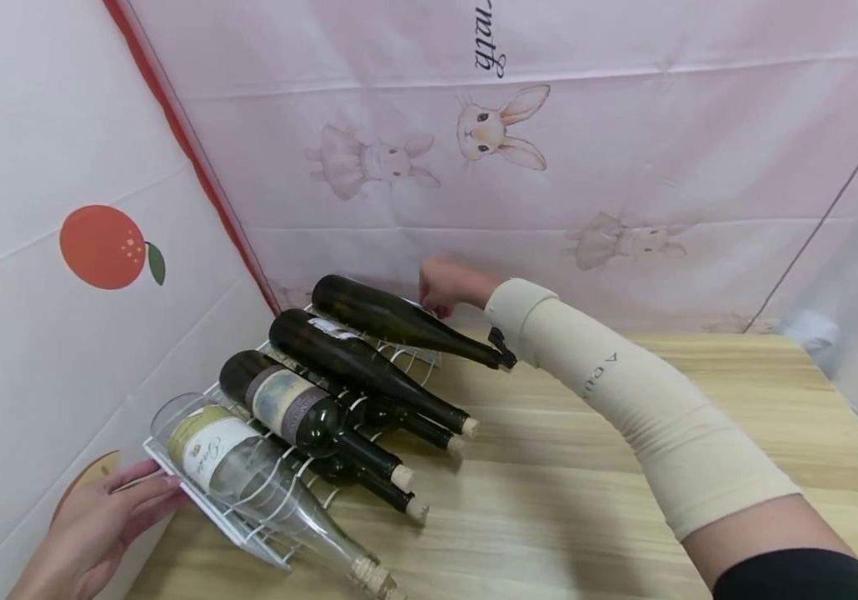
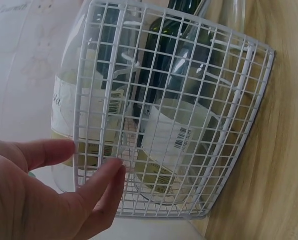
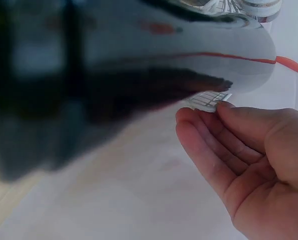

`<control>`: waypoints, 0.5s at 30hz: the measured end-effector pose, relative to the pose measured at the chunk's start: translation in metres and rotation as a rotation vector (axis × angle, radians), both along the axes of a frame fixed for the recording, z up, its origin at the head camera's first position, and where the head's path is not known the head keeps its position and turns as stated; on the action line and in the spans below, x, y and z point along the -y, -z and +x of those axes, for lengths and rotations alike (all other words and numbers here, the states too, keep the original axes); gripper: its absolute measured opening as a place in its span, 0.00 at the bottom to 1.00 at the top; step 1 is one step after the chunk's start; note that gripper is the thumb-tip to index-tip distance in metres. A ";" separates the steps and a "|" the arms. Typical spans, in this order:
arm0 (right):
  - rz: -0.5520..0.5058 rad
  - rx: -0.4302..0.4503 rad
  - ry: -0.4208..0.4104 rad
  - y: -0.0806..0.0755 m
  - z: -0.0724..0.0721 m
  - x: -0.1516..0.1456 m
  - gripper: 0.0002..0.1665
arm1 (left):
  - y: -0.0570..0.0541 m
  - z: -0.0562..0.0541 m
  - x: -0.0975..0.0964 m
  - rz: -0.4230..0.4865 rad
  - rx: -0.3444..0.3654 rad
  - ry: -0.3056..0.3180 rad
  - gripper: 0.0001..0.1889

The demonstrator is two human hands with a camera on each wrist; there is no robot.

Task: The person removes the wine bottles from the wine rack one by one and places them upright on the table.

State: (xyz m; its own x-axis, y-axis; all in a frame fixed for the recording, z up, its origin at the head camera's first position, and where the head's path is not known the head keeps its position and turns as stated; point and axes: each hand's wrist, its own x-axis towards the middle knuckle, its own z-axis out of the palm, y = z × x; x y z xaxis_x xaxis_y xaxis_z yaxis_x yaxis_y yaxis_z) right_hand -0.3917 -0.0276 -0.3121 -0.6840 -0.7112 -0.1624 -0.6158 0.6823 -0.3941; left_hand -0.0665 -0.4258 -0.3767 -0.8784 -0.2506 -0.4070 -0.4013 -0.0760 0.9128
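A white wire bottle rack (image 1: 207, 507) stands tilted across the left of the table. My left hand (image 1: 102, 525) pinches its near side; in the left wrist view, the thumb (image 2: 51, 151) and fingertips lie on either side of the grid's edge. At the far end my right hand (image 1: 447, 283) pinches the rack's edge between thumb and fingers, as the right wrist view shows. On top lie a clear bottle (image 1: 264, 475) with a white label, a dark labelled bottle (image 1: 316, 421), another dark bottle (image 1: 376, 367) and a far dark green bottle (image 1: 391, 317).
Below the top row, a lower corked bottle (image 1: 380, 490) and another lower bottle (image 1: 429, 431) poke out. Their necks reach over the wooden table (image 1: 534, 492). A pink rabbit-print cloth (image 1: 624, 150) rises behind, and a white sheet (image 1: 24, 350) stands close on the left.
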 end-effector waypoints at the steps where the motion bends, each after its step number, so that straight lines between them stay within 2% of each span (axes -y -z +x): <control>1: 0.003 0.009 0.002 0.000 0.000 0.000 0.14 | 0.001 0.000 0.000 0.009 -0.010 0.003 0.12; 5: 0.031 0.017 -0.010 -0.001 -0.002 -0.002 0.14 | 0.006 -0.003 0.001 0.041 -0.060 0.014 0.16; 12: 0.073 0.044 -0.046 -0.001 -0.005 -0.009 0.16 | 0.006 -0.012 0.000 -0.004 -0.045 0.026 0.11; 15: 0.084 0.062 -0.069 -0.001 -0.006 -0.013 0.16 | 0.004 -0.015 0.000 0.010 -0.059 0.038 0.11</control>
State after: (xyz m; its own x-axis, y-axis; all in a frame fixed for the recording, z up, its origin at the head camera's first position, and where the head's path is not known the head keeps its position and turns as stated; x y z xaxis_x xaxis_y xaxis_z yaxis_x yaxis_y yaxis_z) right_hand -0.3980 -0.0149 -0.3113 -0.6210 -0.7381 -0.2639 -0.6387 0.6716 -0.3756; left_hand -0.0818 -0.4259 -0.3807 -0.9096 -0.2127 -0.3570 -0.3500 -0.0710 0.9341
